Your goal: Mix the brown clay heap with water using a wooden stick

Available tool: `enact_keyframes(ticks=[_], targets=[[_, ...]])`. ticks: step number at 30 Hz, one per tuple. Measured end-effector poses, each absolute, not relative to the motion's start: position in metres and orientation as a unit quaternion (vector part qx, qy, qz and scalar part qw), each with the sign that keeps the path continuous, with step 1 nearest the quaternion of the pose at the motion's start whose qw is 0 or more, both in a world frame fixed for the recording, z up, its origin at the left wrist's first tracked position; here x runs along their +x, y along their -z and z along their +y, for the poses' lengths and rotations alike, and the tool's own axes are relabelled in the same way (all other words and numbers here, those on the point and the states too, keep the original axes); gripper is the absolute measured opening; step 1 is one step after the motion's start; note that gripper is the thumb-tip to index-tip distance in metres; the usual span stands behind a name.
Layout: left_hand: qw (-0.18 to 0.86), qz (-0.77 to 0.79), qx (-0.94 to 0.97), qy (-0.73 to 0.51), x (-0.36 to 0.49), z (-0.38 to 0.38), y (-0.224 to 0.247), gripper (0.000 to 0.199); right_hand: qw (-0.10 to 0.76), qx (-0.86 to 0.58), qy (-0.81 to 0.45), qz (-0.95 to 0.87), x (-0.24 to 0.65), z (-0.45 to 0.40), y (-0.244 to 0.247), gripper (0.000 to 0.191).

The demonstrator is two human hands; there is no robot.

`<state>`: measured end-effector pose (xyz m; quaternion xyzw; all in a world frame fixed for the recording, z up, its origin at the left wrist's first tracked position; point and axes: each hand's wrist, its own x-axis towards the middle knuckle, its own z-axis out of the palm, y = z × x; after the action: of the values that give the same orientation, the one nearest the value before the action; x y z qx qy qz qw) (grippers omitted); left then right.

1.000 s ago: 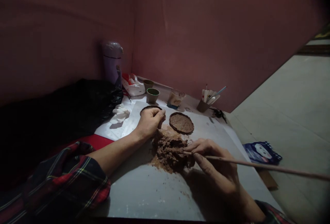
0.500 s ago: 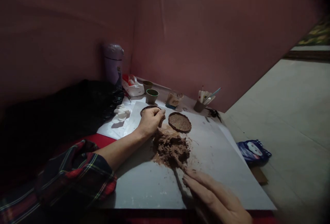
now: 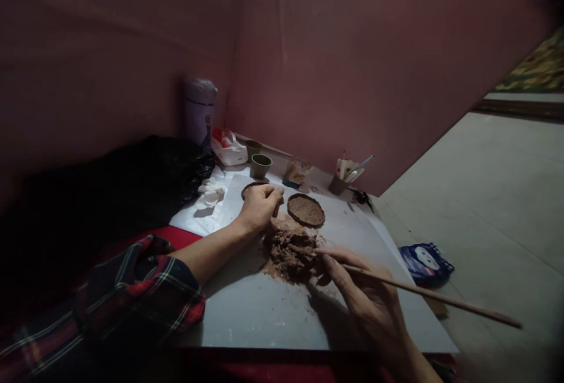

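Observation:
My right hand [image 3: 368, 289] grips a long thin wooden stick [image 3: 445, 298] between thumb and fingers. One end points at the mound of wet brown clay-like material [image 3: 293, 254]; the other sticks out to the right. Its working tip is hard to make out against the mound. Beyond the mound, my left hand [image 3: 261, 204] is closed with the fingers curled. Anything inside it is hidden. Right of that hand lies a round, shallow brown disc with a raised rim [image 3: 306, 211]. A second round brown piece [image 3: 247, 188] is partly covered by my left hand.
On the white board [image 3: 247, 324] are smears and crumbs. Behind stand a green-rimmed cup [image 3: 261, 167], a clear container [image 3: 296, 172] and a cup of sticks and brushes [image 3: 339, 184]. White gloves [image 3: 209, 193], a black plastic bag [image 3: 132, 183] and a purple flask [image 3: 200, 113] are leftward.
My right hand has moved up from the near edge of the mound to its right side and turned. The stick now shows plainly in it. My left hand stays put.

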<state>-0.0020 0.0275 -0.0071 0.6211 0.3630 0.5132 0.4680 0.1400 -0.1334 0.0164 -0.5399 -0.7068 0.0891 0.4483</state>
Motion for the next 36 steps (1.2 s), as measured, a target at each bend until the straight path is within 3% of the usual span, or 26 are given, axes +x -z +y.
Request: enact_keyframes(ticks=[3, 8, 15, 30, 33, 36], targets=[[0.48, 0.346, 0.63, -0.504, -0.002, 0.028, 0.008, 0.035, 0.435, -0.53, -0.12, -0.718, 0.142, -0.138, -0.017, 0.016], [0.485, 0.341, 0.632, -0.499, -0.002, 0.029, 0.01, 0.035, 0.373, -0.489, -0.053, -0.787, 0.151, -0.165, -0.021, 0.028], [0.478, 0.337, 0.638, -0.501, -0.002, 0.03, 0.009, 0.036, 0.45, -0.517, -0.078, -0.724, 0.146, -0.146, -0.021, 0.022], [0.478, 0.369, 0.622, -0.499, -0.002, 0.028, 0.008, 0.035, 0.443, -0.441, -0.166, -0.763, 0.159, -0.11, -0.028, 0.017], [0.474, 0.371, 0.625, -0.496, -0.003, 0.027, 0.004, 0.036, 0.491, -0.42, -0.207, -0.734, 0.159, -0.111, -0.014, 0.018], [0.476, 0.373, 0.624, -0.495, -0.003, 0.026, 0.001, 0.035, 0.627, -0.414, -0.233, -0.617, 0.165, -0.114, 0.001, 0.015]])
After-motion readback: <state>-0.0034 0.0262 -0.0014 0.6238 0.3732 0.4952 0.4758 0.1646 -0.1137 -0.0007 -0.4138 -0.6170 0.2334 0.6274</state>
